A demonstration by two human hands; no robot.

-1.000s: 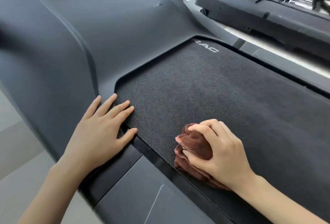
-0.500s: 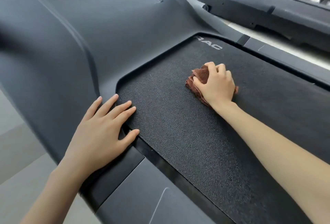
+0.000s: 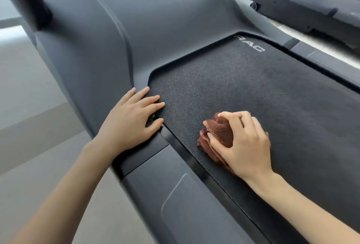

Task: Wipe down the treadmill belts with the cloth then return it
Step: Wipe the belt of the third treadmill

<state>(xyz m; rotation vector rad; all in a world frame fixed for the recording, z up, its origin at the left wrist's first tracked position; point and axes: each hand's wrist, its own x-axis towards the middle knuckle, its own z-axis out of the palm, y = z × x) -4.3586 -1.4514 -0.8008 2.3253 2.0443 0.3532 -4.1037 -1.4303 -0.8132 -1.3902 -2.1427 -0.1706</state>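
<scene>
Right hand (image 3: 245, 142) clenched on brown cloth (image 3: 219, 133), pressing it onto treadmill belt (image 3: 263, 92); left hand (image 3: 132, 122) released, flat across motor cover (image 3: 109, 45) edge.

This looks like a gym or fitness room. A treadmill fills most of the frame: its black textured belt (image 3: 263, 97) runs from the centre to the right edge, with the white letters "RAC" (image 3: 251, 44) printed near its upper end. A large moulded grey motor cover (image 3: 136, 29) rises across the upper left, and a grey side rail (image 3: 175, 204) borders the belt at lower centre. At the upper right of the frame stands the base of a second exercise machine (image 3: 303, 8), just beside the first across a pale strip of floor. Smooth grey flooring (image 3: 29, 127) shows along the left edge.
</scene>
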